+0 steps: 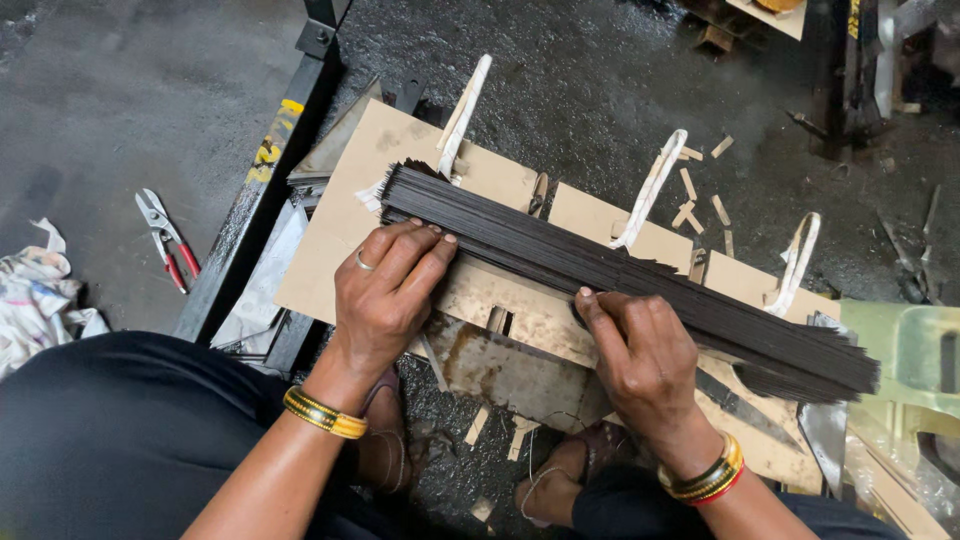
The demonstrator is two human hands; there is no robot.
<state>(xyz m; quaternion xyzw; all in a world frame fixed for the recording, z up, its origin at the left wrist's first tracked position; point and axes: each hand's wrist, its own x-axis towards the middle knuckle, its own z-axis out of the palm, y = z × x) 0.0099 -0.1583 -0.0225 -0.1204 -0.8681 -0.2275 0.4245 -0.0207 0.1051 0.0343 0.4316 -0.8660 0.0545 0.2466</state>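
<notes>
On the dark strip bundle [620,275], both hands [385,290] palm-down, fingers flat

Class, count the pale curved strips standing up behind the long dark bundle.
3. One pale strip rises near the dark bundle's left end, one behind its middle, one toward its right end. Their lower ends are hidden behind the bundle; others may be hidden.

Strips [620,275] — dark matt metal, thin, smooth. Board [350,215] — tan card, matt. Floor [120,100] — rough grey concrete. Snips [165,238] — bright steel, glossy red grips.
</notes>
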